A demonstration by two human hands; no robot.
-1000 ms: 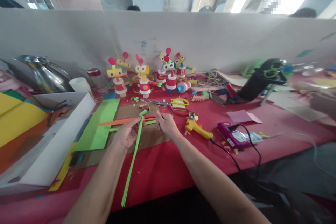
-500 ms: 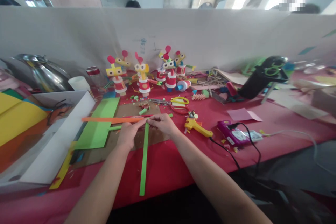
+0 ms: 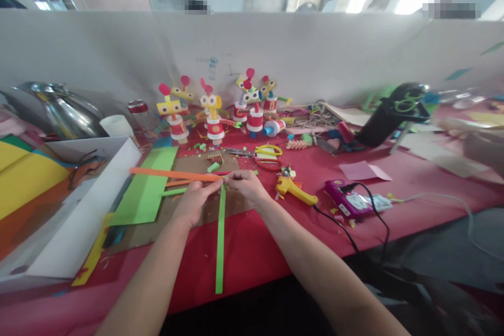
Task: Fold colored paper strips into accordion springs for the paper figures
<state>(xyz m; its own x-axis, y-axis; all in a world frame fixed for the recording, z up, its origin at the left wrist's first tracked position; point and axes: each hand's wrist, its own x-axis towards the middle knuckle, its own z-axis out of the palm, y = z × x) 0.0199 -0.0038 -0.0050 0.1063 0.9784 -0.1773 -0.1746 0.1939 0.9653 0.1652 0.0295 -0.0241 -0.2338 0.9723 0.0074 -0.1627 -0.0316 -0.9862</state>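
An orange paper strip (image 3: 173, 174) runs leftward from the fingertips of both hands. A green paper strip (image 3: 220, 241) hangs down toward me from the same spot, at right angles to the orange one. My left hand (image 3: 196, 200) pinches the strips where they meet. My right hand (image 3: 244, 187) pinches the same joint from the other side; its fingers hide part of the crossing. Under the hands lies a brown cardboard sheet (image 3: 157, 236). More orange and green strips lie on it beside my left hand.
A yellow glue gun (image 3: 293, 191) lies right of my hands, near a purple power strip (image 3: 348, 199). Yellow-handled scissors (image 3: 268, 150) and several paper-cup figures (image 3: 216, 128) are behind. At left are a green paper sheet (image 3: 147, 189) and a white box (image 3: 84, 215).
The orange strip's free left end has risen and shifted right. The green strip's lower end has swung slightly right. Both hands still pinch the joint.
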